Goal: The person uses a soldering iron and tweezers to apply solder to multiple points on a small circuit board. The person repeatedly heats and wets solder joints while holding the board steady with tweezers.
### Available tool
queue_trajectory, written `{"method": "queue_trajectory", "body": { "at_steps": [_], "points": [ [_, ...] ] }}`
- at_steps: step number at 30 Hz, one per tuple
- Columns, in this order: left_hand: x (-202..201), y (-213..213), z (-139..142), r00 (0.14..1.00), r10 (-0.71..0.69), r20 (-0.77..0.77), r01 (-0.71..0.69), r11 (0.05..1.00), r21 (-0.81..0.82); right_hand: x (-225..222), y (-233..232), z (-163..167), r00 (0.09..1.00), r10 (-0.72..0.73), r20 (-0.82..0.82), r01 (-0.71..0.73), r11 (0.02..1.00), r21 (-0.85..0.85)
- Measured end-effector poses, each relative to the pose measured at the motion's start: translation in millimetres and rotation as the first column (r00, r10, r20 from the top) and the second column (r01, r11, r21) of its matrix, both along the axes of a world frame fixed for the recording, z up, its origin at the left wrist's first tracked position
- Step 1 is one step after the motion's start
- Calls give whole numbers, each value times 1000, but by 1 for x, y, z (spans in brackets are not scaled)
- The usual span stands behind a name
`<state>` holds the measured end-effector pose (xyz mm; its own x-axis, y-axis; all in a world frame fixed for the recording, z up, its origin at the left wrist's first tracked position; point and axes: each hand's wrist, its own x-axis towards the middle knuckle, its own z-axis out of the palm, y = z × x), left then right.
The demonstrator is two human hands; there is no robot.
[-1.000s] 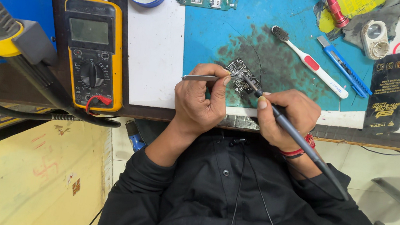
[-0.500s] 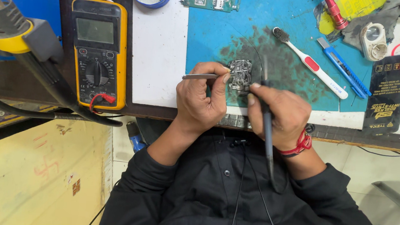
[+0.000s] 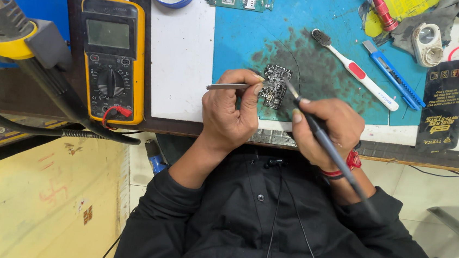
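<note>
The left hand pinches slim metal tweezers; the right hand grips a grey soldering pen, apparently touching the small dark circuit board. A slip could bridge pads.

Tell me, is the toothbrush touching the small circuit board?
Apart. The head view shows the toothbrush lying right of the small circuit board, with bare blue mat between them.

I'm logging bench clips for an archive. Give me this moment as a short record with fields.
left hand: pinches metal tweezers, tips at the small circuit board
right hand: holds soldering iron like a pen, tip on the board
surface: blue mat, darkly stained around the board
nearby: yellow multimeter to the left, toothbrush and blue utility knife to the right
</note>
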<state>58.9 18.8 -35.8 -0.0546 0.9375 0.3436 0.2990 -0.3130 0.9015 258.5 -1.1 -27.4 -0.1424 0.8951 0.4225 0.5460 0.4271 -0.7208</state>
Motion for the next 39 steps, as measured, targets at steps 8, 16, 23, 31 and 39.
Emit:
{"method": "queue_trajectory", "body": {
  "at_steps": [8, 16, 23, 31, 39],
  "points": [
    [0, 2, -1, 999, -27, -42, 27, 999, 16, 0, 2, 6, 999, 52, 15, -51, 998, -45],
    [0, 2, 0, 999, -22, -43, 22, 1000, 4, 1, 3, 5, 998, 61, 23, -60, 998, -36],
    [0, 2, 1, 999, -22, -49, 22, 1000, 8, 0, 4, 5, 998, 58, 17, -58, 998, -31],
    [-1, 1, 0, 998, 7, 65, -6, 1000, -26, -1, 3, 7, 999, 32, 5, -32, 999, -25],
    [-71, 61, -7, 954, 234, 185, -268, 945, 186, -2, 2, 6, 999, 35, 10, -35, 999, -7]
  ]
}}
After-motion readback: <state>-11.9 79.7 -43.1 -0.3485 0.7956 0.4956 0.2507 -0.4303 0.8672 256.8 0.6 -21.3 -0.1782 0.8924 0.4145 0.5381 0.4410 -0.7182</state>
